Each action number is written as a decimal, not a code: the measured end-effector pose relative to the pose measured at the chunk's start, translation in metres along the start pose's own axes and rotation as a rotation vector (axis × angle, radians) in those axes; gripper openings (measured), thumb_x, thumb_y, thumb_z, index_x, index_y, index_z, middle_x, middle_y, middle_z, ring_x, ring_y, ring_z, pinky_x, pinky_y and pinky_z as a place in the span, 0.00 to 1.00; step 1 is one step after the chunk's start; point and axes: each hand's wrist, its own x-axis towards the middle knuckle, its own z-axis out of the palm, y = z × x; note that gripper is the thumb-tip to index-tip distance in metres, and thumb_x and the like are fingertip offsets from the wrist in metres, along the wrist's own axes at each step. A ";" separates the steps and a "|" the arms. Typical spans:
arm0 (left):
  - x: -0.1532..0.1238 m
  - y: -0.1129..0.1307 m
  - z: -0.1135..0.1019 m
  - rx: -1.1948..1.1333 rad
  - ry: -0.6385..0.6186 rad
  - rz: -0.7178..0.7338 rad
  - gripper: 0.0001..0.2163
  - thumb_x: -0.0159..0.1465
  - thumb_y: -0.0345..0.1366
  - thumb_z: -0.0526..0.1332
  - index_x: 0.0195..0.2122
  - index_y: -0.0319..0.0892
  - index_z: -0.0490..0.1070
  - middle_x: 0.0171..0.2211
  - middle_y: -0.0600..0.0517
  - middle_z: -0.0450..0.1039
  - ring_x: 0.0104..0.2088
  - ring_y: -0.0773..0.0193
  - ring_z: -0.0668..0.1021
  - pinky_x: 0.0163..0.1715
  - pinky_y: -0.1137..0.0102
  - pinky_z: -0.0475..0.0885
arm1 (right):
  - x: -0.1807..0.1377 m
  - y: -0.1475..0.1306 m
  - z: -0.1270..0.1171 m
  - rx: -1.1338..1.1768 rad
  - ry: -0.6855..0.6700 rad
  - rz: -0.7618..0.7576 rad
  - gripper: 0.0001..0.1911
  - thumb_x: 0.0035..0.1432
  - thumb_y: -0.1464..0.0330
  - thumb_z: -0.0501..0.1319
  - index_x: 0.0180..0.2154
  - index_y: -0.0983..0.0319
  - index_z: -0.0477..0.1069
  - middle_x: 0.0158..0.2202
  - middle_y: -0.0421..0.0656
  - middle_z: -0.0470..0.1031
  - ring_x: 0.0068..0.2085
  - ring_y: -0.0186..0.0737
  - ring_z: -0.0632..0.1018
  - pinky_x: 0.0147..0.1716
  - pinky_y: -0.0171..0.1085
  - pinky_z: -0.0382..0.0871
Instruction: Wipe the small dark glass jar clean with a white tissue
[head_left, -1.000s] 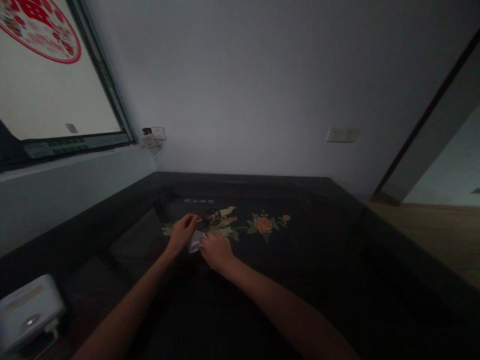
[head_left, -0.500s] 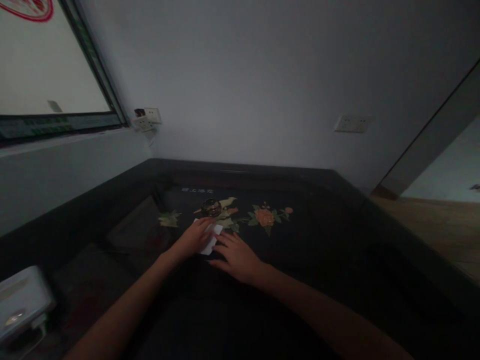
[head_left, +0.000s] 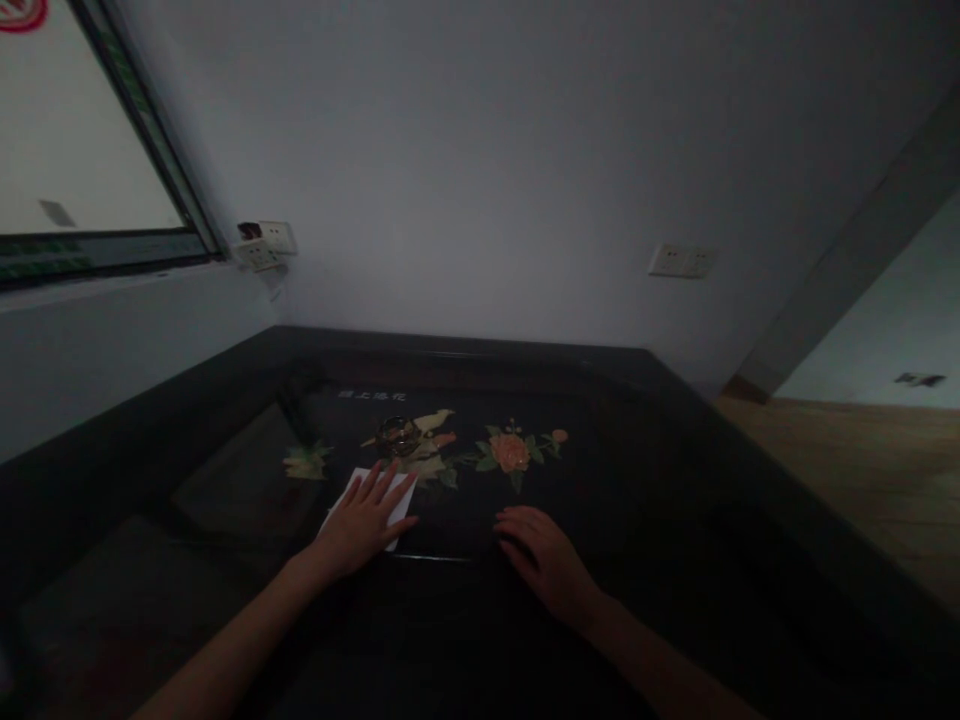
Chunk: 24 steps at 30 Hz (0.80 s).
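Left hand (head_left: 356, 527) splayed flat on paper (head_left: 403, 503); right hand (head_left: 550, 560) loosely curled, empty; likely smoothing step, next wants steady pressure

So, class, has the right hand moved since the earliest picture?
Yes, rightward and nearer the camera: the right hand, previously left of the orange flower, is now slightly right of it.

Paper (head_left: 402, 507) on table (head_left: 637, 430), left hand (head_left: 356, 527) atop

A double socket (head_left: 682, 262) sits on the grey wall (head_left: 465, 170), a dark-framed window (head_left: 67, 130) far left, wooden floor (head_left: 847, 455) right.
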 end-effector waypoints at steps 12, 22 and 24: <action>-0.013 0.082 -0.049 -0.293 0.262 0.407 0.11 0.68 0.34 0.49 0.37 0.41 0.70 0.35 0.48 0.73 0.36 0.63 0.75 0.35 0.70 0.70 | 0.001 -0.009 0.001 -0.325 -0.090 -0.198 0.11 0.64 0.68 0.55 0.30 0.62 0.70 0.29 0.43 0.75 0.33 0.38 0.73 0.33 0.38 0.60; -0.021 0.106 -0.038 -0.279 -0.014 0.710 0.08 0.66 0.32 0.50 0.31 0.42 0.65 0.27 0.53 0.72 0.27 0.66 0.73 0.27 0.71 0.62 | 0.001 -0.015 0.001 -0.410 -0.292 -0.132 0.11 0.62 0.67 0.56 0.28 0.62 0.72 0.26 0.42 0.77 0.28 0.37 0.75 0.28 0.37 0.54; -0.021 0.106 -0.039 -0.294 -0.044 0.687 0.09 0.67 0.32 0.50 0.31 0.42 0.66 0.27 0.53 0.73 0.27 0.66 0.73 0.27 0.72 0.62 | 0.001 -0.016 -0.001 -0.423 -0.316 -0.123 0.12 0.62 0.66 0.56 0.29 0.62 0.73 0.26 0.43 0.78 0.28 0.37 0.75 0.28 0.37 0.54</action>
